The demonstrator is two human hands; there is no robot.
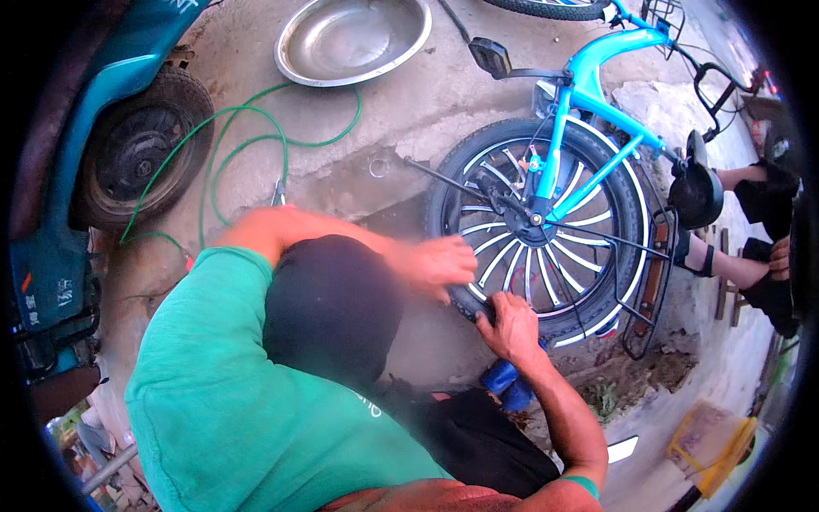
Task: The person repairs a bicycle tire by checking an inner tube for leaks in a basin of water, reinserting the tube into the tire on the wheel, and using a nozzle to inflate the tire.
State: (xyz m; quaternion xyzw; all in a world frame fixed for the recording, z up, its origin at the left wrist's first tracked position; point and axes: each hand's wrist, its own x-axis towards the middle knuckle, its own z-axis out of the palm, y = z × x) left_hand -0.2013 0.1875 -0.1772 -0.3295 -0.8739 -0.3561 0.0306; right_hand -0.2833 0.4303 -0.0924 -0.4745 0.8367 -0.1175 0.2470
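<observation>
At the bicycle tire (441,224): our right hand (512,331) pinched its near edge between thumb and fingers.
Left hand (439,264): blurred, just left of and beyond that grip, by the tire; we could not tell whether it held anything.
Spoked wheel (524,227): lay side-up beyond the grip, in the blue bicycle frame (589,64).
Green hose (285,158): looped well left of our right-hand grip.
Metal basin (326,81): sat well beyond it, leftward.

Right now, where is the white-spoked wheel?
In the head view, right of centre: the wheel joins the blue bicycle frame, right hand on its tyre.
</observation>
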